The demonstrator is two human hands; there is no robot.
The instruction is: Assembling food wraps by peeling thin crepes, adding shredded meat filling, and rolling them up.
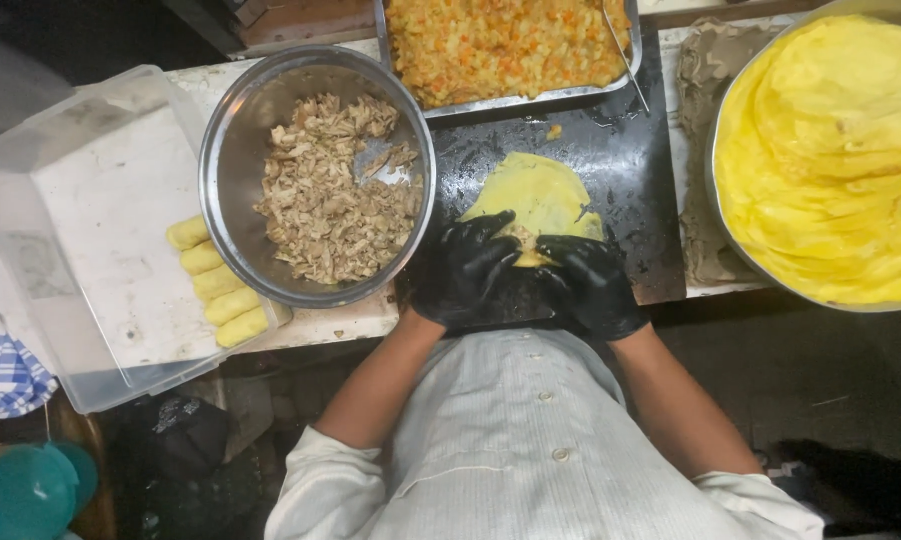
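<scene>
Yellow wrapper under both curled hands

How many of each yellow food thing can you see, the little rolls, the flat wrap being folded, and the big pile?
Finished yellow rolls in the clear tub: 5
Flat yellow wrap under the gloved left hand and right hand: 1
Stack of yellow wraps: 1 pile, sheets uncountable
Total: 7

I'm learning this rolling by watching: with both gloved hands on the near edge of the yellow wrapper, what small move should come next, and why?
Probably roll the near edge forward over the filling. The left hand and right hand have the yellow wrapper folded up at its near edge, while the rest lies flat on the dark board.
</scene>
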